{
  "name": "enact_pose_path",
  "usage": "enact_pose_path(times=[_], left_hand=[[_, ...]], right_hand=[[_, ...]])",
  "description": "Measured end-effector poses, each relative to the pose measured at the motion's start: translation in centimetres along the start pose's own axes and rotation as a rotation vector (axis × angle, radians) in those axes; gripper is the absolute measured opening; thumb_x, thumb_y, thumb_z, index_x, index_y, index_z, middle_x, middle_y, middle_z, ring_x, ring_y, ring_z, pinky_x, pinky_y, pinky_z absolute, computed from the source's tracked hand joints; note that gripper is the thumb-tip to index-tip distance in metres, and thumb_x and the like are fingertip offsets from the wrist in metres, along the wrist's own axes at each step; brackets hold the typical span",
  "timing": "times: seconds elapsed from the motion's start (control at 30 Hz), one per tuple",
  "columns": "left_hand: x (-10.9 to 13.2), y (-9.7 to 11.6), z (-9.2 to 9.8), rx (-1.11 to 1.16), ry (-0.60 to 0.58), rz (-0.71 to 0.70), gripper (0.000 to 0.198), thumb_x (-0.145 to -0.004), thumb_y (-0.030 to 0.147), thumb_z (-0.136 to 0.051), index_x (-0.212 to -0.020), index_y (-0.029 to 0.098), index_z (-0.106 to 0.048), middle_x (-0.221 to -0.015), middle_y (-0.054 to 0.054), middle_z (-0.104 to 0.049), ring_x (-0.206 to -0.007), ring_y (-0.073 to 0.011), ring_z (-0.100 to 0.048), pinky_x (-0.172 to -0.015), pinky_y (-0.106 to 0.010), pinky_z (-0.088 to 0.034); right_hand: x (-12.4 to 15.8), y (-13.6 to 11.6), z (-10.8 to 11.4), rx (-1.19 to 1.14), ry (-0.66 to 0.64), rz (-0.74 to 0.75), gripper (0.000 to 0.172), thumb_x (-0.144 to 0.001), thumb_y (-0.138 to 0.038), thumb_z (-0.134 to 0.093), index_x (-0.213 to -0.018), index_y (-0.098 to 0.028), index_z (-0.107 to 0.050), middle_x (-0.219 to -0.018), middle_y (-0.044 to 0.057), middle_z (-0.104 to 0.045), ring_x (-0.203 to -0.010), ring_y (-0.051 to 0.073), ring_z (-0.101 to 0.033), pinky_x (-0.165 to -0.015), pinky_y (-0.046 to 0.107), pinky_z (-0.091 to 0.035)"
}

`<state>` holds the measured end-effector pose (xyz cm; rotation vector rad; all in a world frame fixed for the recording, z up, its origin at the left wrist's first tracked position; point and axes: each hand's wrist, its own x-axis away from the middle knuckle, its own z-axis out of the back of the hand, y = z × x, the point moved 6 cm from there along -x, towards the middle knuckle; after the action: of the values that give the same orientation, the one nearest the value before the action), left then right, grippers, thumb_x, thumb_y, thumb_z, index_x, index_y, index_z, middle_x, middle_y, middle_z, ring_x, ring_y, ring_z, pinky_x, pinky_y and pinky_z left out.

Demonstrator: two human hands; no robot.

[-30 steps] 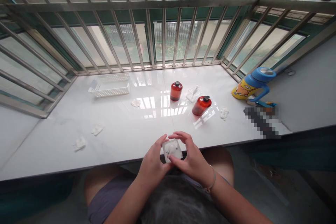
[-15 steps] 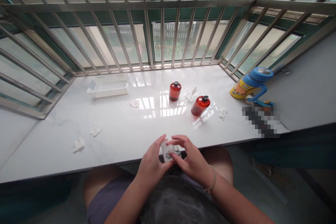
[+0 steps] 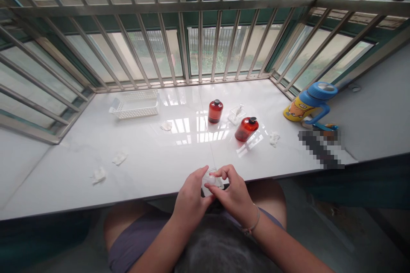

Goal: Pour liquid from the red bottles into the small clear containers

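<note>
Piece of clear plastic, square-edged, being gripped closely by the curled fingers of the left hand and right hand just over the white marble table's near edge, with slippery plastic possibly slipping and dropping past that edge.

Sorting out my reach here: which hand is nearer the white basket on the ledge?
Left. The basket lies ahead and to the left of the left hand. The right hand is farther away, on the left hand's far side.
</note>
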<state>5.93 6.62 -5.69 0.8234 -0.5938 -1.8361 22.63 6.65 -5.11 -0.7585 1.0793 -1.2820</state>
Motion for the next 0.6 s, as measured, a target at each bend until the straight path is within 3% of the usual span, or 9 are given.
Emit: enact_pose_path(times=[0.33,0.6], left_hand=[[-0.40,0.35,-0.32,-0.013,0.058,-0.030,0.073,-0.087,0.012,-0.078,-0.151,0.030,-0.047,-0.138,-0.009,-0.070,-0.127,-0.0283,-0.070,-0.111,-0.045,-0.060],[-0.88,0.21,-0.72,-0.006,0.062,-0.011,0.076,-0.083,0.008,-0.078,-0.149,0.028,-0.048,-0.136,-0.009,-0.070,-0.125,-0.0283,-0.071,-0.108,-0.045,-0.062]], right_hand=[[-0.34,-0.11,0.36,0.028,0.038,0.040,0.033,-0.091,-0.035,-0.083,-0.093,-0.027,-0.051,-0.093,-0.001,-0.064,-0.093,0.021,-0.069,-0.081,0.034,-0.054],[-0.34,0.06,0.54,0.080,0.078,0.079,0.024,-0.094,-0.034,-0.082,-0.105,-0.026,-0.061,-0.096,0.001,-0.064,-0.089,0.021,-0.065,-0.082,0.036,-0.055]])
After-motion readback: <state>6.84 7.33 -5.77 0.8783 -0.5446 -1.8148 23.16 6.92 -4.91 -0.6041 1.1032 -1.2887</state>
